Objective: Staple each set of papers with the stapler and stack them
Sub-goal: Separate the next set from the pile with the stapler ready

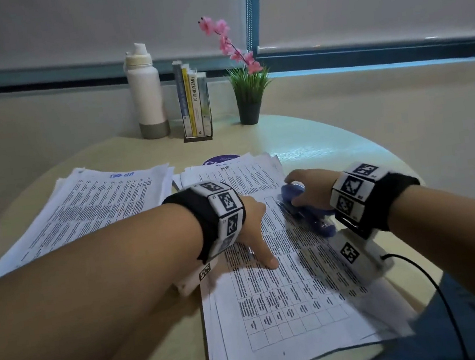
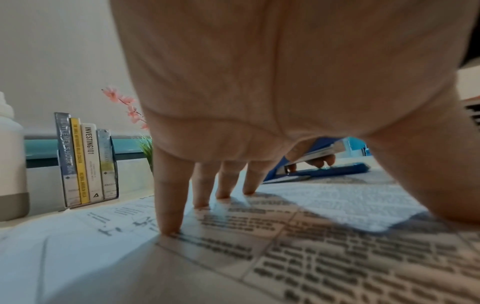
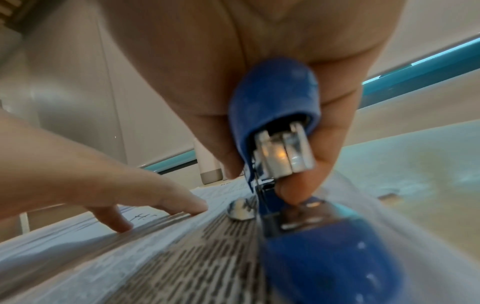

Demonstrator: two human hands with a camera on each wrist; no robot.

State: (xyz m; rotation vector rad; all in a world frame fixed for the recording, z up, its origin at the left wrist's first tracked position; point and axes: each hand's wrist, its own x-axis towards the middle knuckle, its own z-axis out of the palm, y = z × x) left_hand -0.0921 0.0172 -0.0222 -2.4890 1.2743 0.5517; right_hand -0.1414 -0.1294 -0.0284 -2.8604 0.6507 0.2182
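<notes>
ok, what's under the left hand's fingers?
The left hand presses straight fingertips on the top printed sheet of the near paper pile. More sheet edges fan out beneath; the table under them is covered. The right hand grips the blue stapler.

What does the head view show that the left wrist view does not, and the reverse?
Only the head view shows the second paper pile on the table's left, the plant's black pot, and the right hand from above gripping the blue stapler.

Only the left wrist view shows the left hand's fingers straight, tips planted on the printed sheet, and the stapler's mouth standing open.

Both show the stapler on the near pile, the books, the white bottle and the pink flowers.
</notes>
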